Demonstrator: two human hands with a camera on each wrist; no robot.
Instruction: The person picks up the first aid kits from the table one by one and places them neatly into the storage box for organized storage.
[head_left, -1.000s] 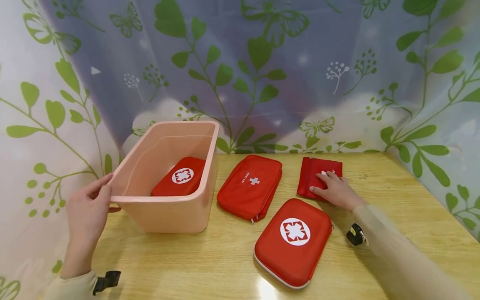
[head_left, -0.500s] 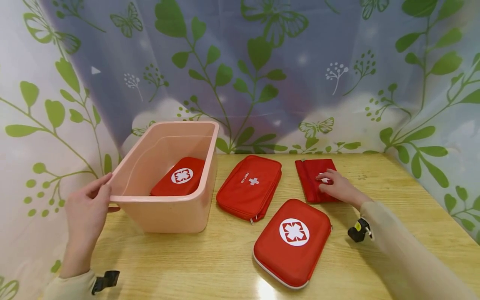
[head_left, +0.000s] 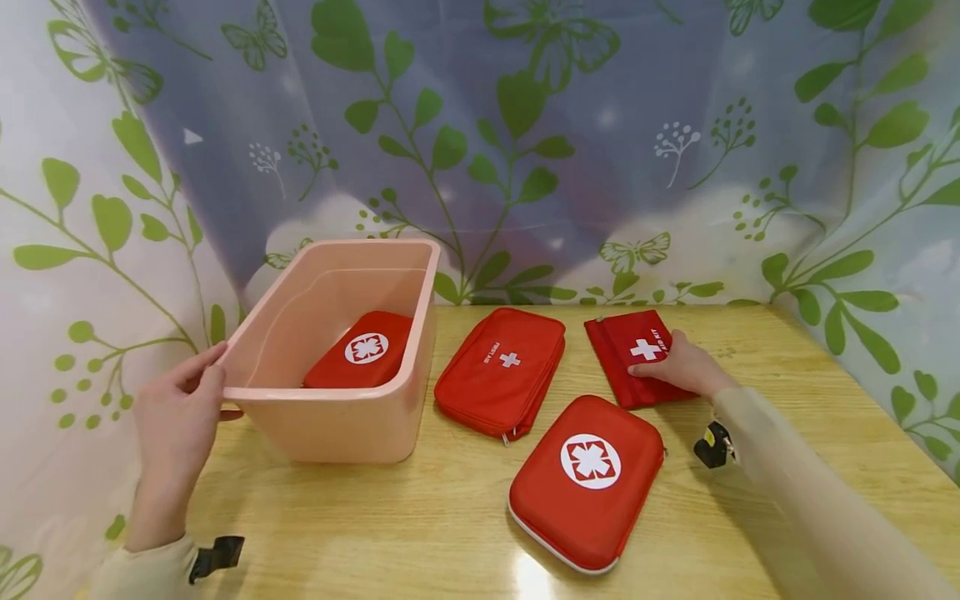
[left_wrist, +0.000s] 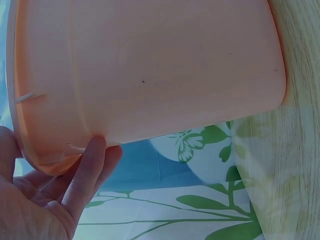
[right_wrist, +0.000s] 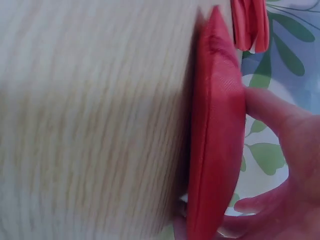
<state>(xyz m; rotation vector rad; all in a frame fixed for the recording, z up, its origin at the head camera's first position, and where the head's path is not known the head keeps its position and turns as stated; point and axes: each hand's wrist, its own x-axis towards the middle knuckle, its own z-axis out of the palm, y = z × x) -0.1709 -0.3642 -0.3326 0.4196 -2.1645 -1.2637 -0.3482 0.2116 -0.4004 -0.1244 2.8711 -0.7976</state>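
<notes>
At the left, my left hand (head_left: 176, 442) grips the near left corner of a pink plastic bin (head_left: 337, 425) by its rim. In the left wrist view its fingers (left_wrist: 89, 175) bend under the lip against the outer wall. A red hard case (head_left: 330, 367) with a white round emblem lies inside the bin. Over at the right, my right hand (head_left: 686, 367) holds a flat red first aid pouch (head_left: 618, 342) by its right side. The right wrist view has the thumb (right_wrist: 265, 107) on the pouch's top face and a fingertip under its edge.
Between bin and pouch lies a red zippered first aid bag (head_left: 498, 375). Nearer, another red hard case (head_left: 585, 492) rests on the wooden table (head_left: 360, 533). A patterned cloth (head_left: 465, 150) hangs behind the table and along both sides.
The pouch has turned and shifted slightly left. My right hand has moved from on top of it to its right side and now grips it. My left hand stays on the bin.
</notes>
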